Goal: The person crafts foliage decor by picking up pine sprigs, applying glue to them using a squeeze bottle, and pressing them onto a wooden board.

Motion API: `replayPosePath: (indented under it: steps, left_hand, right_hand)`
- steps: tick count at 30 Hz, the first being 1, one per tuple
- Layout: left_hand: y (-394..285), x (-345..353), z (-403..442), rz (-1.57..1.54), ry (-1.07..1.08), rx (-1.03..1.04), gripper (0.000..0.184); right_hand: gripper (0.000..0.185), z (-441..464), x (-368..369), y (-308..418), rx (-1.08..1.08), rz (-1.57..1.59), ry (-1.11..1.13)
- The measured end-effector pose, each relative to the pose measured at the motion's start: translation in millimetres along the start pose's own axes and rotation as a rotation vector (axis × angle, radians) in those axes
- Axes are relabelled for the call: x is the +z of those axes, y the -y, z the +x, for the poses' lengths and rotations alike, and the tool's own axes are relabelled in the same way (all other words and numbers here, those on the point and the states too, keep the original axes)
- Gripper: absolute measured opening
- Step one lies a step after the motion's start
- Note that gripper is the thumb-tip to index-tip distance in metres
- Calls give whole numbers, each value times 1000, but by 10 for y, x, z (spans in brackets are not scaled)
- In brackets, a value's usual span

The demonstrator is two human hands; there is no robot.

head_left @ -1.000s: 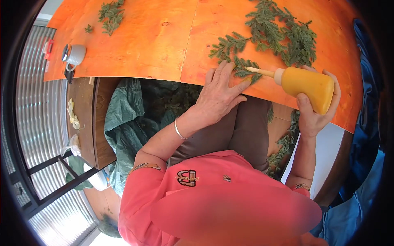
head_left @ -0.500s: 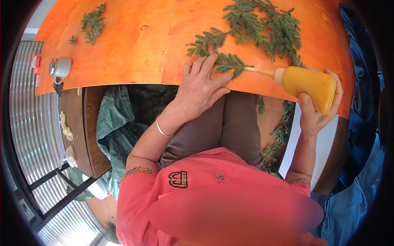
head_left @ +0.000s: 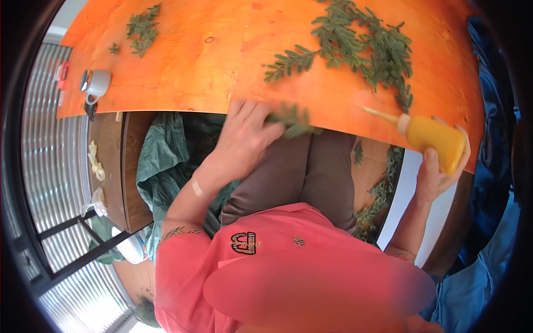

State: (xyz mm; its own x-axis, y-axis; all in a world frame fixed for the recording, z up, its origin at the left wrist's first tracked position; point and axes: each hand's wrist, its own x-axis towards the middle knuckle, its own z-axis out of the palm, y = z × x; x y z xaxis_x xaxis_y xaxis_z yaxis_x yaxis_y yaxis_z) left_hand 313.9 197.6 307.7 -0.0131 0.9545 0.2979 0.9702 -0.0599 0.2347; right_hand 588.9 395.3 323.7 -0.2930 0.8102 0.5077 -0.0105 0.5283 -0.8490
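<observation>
In the head view, my left hand (head_left: 247,132) is pinched on a short green conifer sprig (head_left: 295,120), at the near edge of the orange table (head_left: 172,83). The sprig is blurred by motion, and its tip points right. My right hand (head_left: 438,177) is wrapped round a yellow squeeze bottle (head_left: 436,142) with a long thin nozzle. The nozzle points left, over the table's near edge, apart from the sprig. Beyond both hands lies a larger conifer spray (head_left: 361,47) of several branches.
At the far left of the table are a small loose sprig (head_left: 142,30) and a grey cup (head_left: 98,83) close to the edge. Green sheeting (head_left: 158,161) hangs below the table on the left. More greenery (head_left: 377,200) lies under it on the right. Blue cloth (head_left: 488,139) hangs at the right.
My left hand has drawn the sprig back toward me, off the tabletop to its near edge. The bottle's nozzle, earlier at the sprig's stem, is now apart from it, to the right.
</observation>
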Motion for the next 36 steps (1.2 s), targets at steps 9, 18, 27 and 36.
replayPosePath:
  steps: [9, 18, 27, 36]
  left_hand:
    - [137, -226, 46, 22, -316, -271, 35]
    - [524, 116, 337, 42, -284, 181, 31]
    - [283, 379, -151, -182, -330, 44, 40]
    - [279, 502, -35, -60, -402, 38, 30]
  right_hand:
    - [75, -156, -20, 45, -27, 13, -7]
    - [79, -167, -102, 107, -93, 4, -71]
    - [79, -210, -43, 87, -93, 13, -60]
    - [80, -166, 122, 125, -112, 15, -35]
